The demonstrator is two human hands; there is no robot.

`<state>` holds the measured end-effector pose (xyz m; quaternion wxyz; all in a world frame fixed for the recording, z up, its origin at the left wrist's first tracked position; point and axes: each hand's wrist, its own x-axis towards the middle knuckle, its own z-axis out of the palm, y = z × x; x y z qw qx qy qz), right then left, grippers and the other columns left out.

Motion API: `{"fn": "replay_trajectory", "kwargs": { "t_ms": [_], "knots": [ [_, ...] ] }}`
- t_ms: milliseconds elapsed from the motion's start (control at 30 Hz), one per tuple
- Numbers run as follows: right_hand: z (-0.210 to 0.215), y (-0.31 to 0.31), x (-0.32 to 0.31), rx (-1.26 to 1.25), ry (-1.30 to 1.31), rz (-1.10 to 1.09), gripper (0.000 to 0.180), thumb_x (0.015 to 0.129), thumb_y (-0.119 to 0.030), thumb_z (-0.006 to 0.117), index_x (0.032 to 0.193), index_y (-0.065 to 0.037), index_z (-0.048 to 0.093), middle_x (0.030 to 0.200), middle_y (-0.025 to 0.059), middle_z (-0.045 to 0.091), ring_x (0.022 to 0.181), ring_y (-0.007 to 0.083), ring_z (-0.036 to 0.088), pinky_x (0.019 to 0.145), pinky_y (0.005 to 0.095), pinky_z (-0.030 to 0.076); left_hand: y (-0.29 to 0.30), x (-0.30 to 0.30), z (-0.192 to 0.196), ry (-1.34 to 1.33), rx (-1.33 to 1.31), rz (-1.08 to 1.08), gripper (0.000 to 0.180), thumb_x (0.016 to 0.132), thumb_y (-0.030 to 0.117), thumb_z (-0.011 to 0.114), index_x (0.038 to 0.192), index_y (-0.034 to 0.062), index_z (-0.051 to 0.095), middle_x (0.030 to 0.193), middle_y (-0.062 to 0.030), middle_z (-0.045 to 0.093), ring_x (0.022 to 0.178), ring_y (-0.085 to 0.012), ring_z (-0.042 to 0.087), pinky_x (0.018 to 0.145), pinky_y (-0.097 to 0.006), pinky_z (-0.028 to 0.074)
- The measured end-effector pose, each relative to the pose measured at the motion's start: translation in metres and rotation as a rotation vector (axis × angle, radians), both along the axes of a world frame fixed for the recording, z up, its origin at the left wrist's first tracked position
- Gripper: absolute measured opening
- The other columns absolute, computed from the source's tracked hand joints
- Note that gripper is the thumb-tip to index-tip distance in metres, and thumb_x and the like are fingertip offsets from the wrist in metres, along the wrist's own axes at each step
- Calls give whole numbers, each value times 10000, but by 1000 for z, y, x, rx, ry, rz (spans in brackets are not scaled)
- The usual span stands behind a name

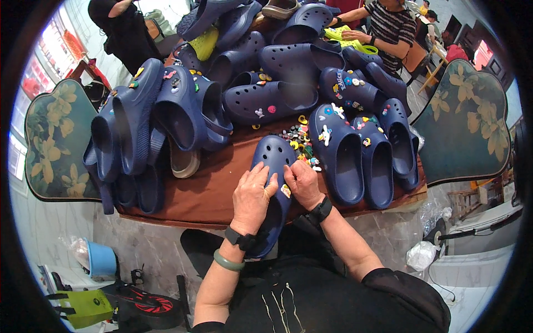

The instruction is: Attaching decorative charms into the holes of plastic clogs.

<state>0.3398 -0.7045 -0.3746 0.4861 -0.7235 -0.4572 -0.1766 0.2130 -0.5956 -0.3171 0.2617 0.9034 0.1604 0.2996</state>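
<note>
A navy clog (275, 149) with round holes lies toe-away at the front edge of the table, its heel hanging toward my lap. My left hand (252, 195) grips its left side, fingers over the upper and thumb across the opening. Closed at the right side of the upper, my right hand (304, 183) has its fingertips pressed against the clog; whatever they pinch is hidden. A small pale charm (285, 191) sits on the clog's side between my hands. Loose colourful charms (302, 145) are scattered just beyond my right hand.
Navy clogs with charms (336, 155) stand at the right, more (180, 114) at the left, and a large pile (294, 61) behind. Brown cloth (216, 166) covers the table. Floral chair backs (64, 144) flank it. A person in stripes (391, 28) handles lime-green clogs (355, 39) opposite.
</note>
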Motion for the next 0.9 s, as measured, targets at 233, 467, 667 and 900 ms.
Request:
{"fn": "replay_trajectory", "kwargs": {
  "t_ms": [233, 467, 667, 900],
  "knots": [
    [-9, -16, 4, -5, 380, 190, 110, 867, -83, 691, 860, -42, 590, 834, 115, 548, 829, 291, 571, 746, 393, 470, 3, -2, -3, 19, -90, -20, 322, 921, 243, 643, 1124, -3, 687, 1191, -204, 671, 1108, -374, 630, 997, -442, 487],
    [6, -33, -13, -59, 326, 379, 348, 787, -133, 787, 1123, -118, 696, 1188, 46, 580, 1126, 267, 496, 1026, 395, 363, 7, -3, -7, 1, -160, -39, 306, 928, 202, 628, 1146, -6, 677, 1220, -207, 656, 1134, -373, 617, 983, -442, 490],
    [5, -19, -33, 34, -21, 104, 191, 832, -13, 702, 1007, -87, 698, 1012, 65, 654, 964, 270, 574, 854, 361, 479, 9, -4, -6, -10, -135, -68, 279, 927, 180, 626, 1119, -13, 686, 1211, -205, 661, 1119, -371, 624, 976, -445, 492],
    [11, -18, -37, 72, 137, 94, 164, 844, -9, 681, 999, -63, 681, 985, 75, 640, 951, 278, 568, 851, 364, 476, 9, -4, -6, 15, -152, -57, 288, 924, 189, 630, 1136, 4, 692, 1230, -195, 656, 1134, -369, 620, 993, -434, 487]
  ]
}}
